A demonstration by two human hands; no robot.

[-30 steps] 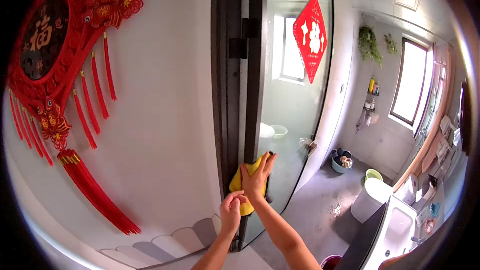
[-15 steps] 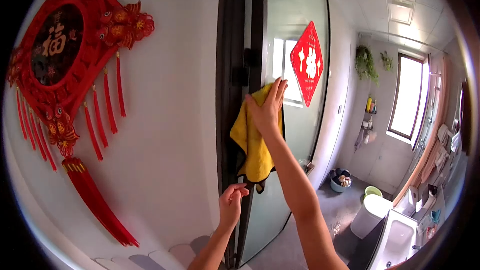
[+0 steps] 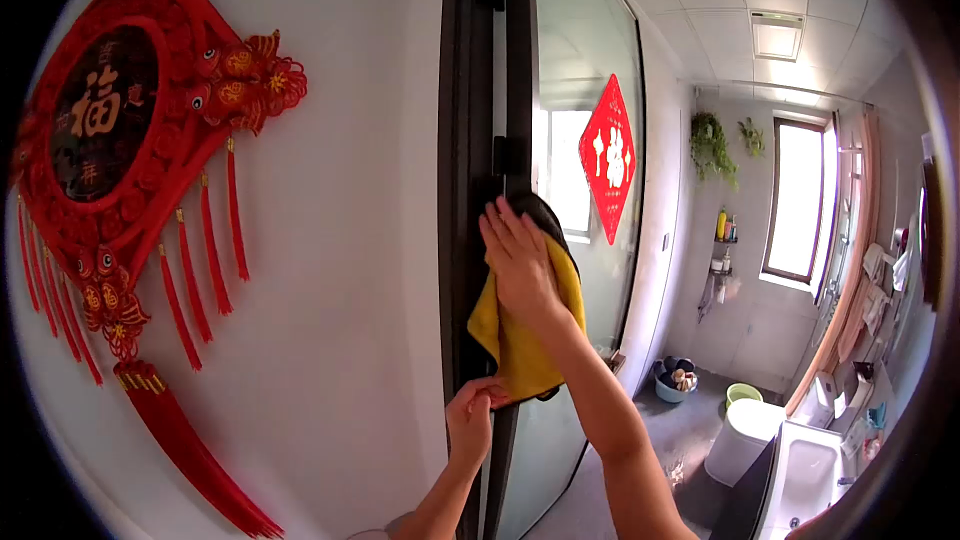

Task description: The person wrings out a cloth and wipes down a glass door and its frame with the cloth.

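A yellow cloth (image 3: pixel 525 360) with a black edge hangs against the dark door frame (image 3: pixel 460 270) and the hinge side of the frosted glass door (image 3: pixel 560 440). My right hand (image 3: pixel 522 265) lies over its upper part, fingers stretched out flat and pressing it to the dark door edge. Lower down, my left hand (image 3: pixel 472 420) is closed, its curled fingertips at the cloth's bottom left corner. A red diamond sticker (image 3: pixel 608 160) is on the glass, right of the cloth.
A red tasselled hanging ornament (image 3: pixel 160 120) is on the white wall at left. Beyond the door is a bathroom with a sink (image 3: pixel 808 475), a white toilet (image 3: pixel 745 430), a blue basin (image 3: pixel 672 390), a green bucket (image 3: pixel 743 393) and a window (image 3: pixel 797 200).
My right hand has turned leftward and lies flatter on the cloth, lower against the frame. My left hand, earlier just below the cloth, now meets its lower corner. The view has shifted slightly.
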